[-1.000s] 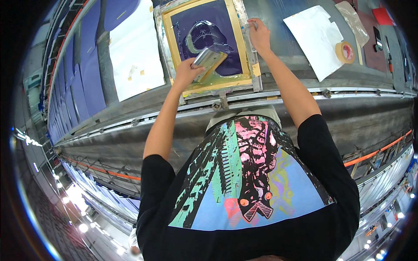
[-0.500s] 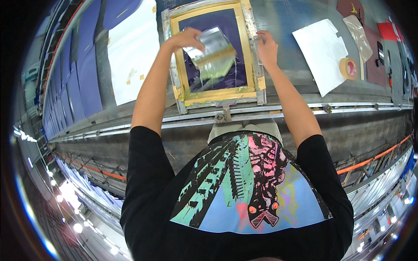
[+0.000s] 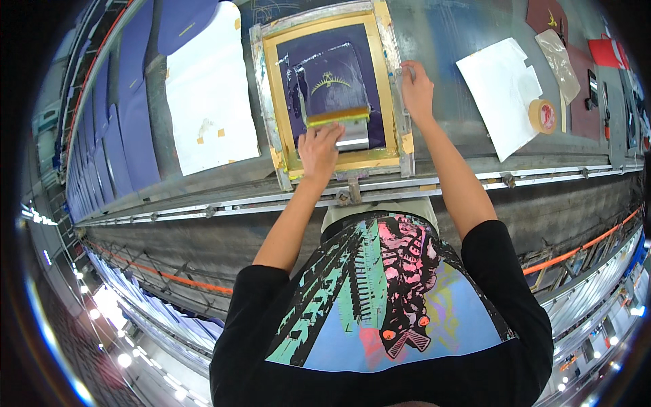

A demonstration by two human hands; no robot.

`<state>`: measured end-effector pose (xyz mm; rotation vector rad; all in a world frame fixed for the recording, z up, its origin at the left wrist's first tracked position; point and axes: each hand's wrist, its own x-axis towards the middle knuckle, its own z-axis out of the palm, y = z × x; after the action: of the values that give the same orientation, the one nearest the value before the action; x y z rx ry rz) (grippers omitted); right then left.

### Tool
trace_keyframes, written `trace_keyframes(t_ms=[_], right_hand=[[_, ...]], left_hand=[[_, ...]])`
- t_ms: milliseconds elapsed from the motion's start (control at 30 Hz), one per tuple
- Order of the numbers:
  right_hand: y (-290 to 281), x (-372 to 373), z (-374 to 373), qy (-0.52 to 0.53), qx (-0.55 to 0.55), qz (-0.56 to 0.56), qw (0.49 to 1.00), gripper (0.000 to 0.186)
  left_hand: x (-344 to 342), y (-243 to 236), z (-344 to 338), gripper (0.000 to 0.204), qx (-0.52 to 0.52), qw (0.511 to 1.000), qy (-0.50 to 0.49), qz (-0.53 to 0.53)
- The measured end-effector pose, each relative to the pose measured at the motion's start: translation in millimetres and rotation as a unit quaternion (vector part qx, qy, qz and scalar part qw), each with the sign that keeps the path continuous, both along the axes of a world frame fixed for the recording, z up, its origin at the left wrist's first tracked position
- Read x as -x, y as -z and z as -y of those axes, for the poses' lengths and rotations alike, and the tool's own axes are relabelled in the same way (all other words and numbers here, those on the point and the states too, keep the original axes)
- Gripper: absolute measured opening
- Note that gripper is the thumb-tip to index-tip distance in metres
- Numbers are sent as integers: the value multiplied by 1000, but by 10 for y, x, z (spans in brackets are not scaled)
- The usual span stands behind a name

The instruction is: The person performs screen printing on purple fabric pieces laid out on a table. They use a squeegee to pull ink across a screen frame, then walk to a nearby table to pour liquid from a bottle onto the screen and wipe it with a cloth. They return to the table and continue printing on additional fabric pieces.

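Note:
A screen-printing frame [image 3: 274,102] with tape along its inner border lies on the long table in front of me. My left hand [image 3: 319,150] grips a squeegee [image 3: 354,133] near the frame's close end; its yellow-smeared blade rests on the dark purple mesh area. Beyond the blade, a small yellow design [image 3: 330,83] shows in the middle, surrounded by wet-looking ink edges. My right hand [image 3: 418,93] has its fingers closed on the right rail of the frame, partway along. The fingertips there are partly hidden.
Left of the frame lie a white sheet [image 3: 209,102] and several purple fabric pieces [image 3: 137,122]. On the right are white paper [image 3: 498,95], a tape roll [image 3: 542,116], a clear plastic bag [image 3: 559,64] and a red item [image 3: 605,52]. A metal rail [image 3: 271,195] edges the table.
My left hand has brought the squeegee down onto the mesh and toward me, uncovering the yellow design. My right hand stays at the frame's right rail, slightly nearer me.

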<state>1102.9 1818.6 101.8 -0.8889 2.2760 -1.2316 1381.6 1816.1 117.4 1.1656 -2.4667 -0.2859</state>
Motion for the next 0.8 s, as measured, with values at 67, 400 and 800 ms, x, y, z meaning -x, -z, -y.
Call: trace_keyframes(t_ms=[67, 400, 800], right_hand=[[-12, -1, 6, 11, -13, 8, 1000, 18], [36, 13, -29, -2, -15, 0, 1000, 18], [81, 20, -6, 3, 23, -41, 999, 16]], left_hand=[[47, -76, 109, 34, 2, 1000, 16, -17], [593, 145, 1473, 36, 25, 1000, -15, 7], [165, -16, 650, 38, -31, 999, 16, -39]])
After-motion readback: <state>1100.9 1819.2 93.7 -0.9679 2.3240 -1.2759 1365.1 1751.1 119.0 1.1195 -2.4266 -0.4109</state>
